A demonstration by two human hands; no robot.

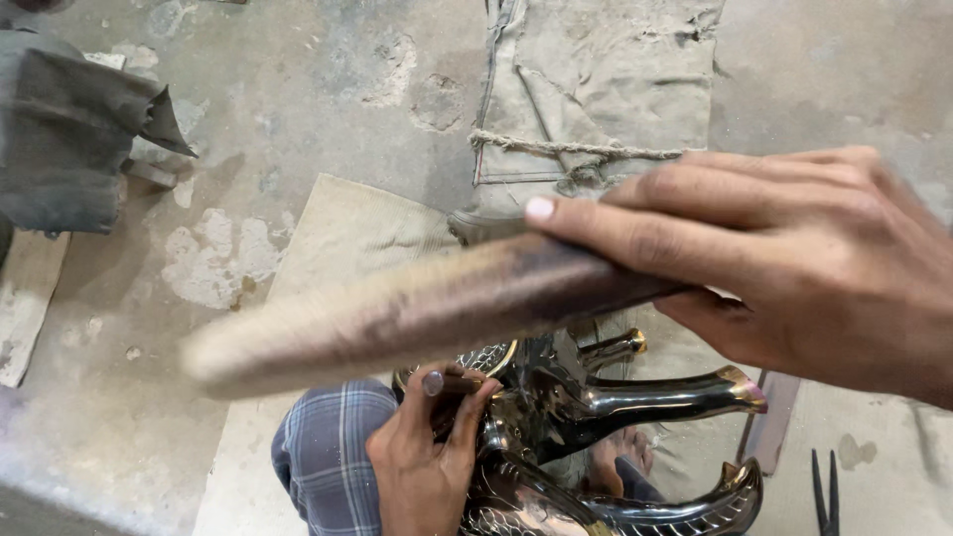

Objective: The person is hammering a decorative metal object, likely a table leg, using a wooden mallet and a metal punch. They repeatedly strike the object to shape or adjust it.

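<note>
Polished metal figure (596, 437) under right hand's (794, 268) brush (417, 313).

No labelled package, sign or screen appears in this workshop scene. The nearest thing to packaging is a drab canvas sack (586, 89), bound across with coarse rope (571, 149), lying flat on the stained concrete floor (298, 89) at top centre.

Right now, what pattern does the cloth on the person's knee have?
The cloth on the knee has a blue-grey plaid check with pale lines, seen best in the head view.
</note>
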